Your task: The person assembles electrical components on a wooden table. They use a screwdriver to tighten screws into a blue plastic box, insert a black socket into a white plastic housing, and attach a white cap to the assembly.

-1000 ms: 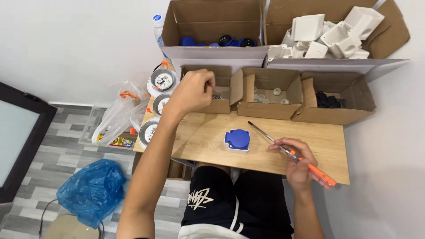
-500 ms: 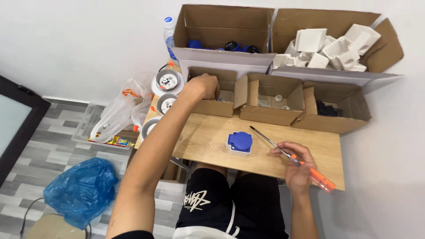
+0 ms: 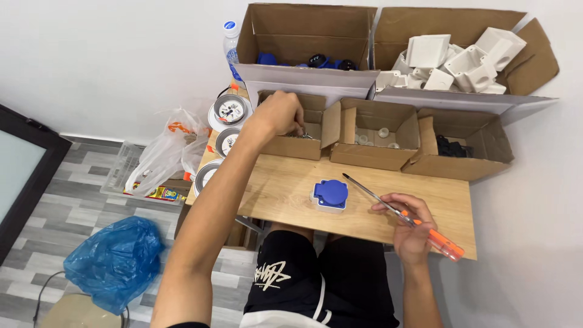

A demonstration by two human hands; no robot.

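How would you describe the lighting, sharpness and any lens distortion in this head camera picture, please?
Head view: soft, even light with faint shadows under the cardboard boxes; no glare on the wooden table; the left hand, right hand and screwdriver look sharp; the wide lens bends and stretches things towards the edges.

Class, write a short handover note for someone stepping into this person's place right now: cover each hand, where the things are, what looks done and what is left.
Left hand: reaching into the small open cardboard box at the left of the front row, fingers on small metal parts; whether it grips one cannot be told.
Right hand: holds the orange-handled screwdriver, its tip pointing toward the blue round socket with a grey base.
The socket lies apart from both hands on the wooden board.
Done: socket laid out, screwdriver in hand.
Left: probably bring a part from the box to the socket and drive it in.
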